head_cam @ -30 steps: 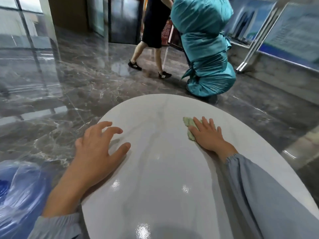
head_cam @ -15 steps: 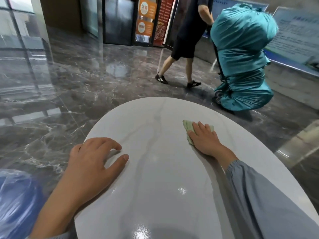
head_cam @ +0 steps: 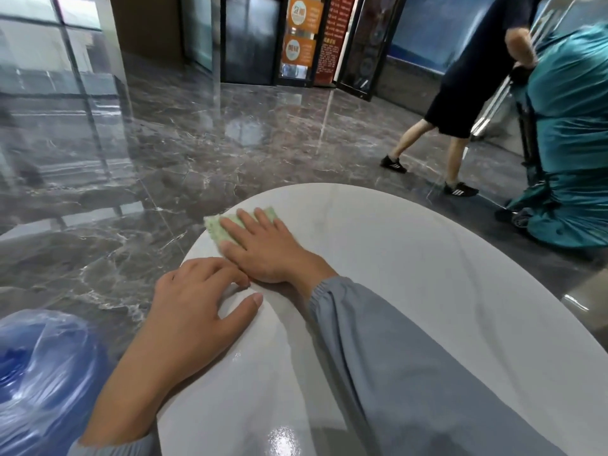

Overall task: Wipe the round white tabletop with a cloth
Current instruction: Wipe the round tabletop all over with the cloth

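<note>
Head view: your right grip (head_cam: pixel 263 248) lies flat, fingers (head_cam: pixel 246 220) straight, pressing the green cloth (head_cam: pixel 217 230), which pokes out ahead and left of it, onto the round white counter (head_cam: pixel 411 258). Just behind it your left grip (head_cam: pixel 194 307) rests loosely curled on the counter's rim, holding nothing.

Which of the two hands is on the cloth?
The right hand, pressing flat on the green cloth at the left edge of the tabletop; the left hand rests beside it, on no cloth.
</note>
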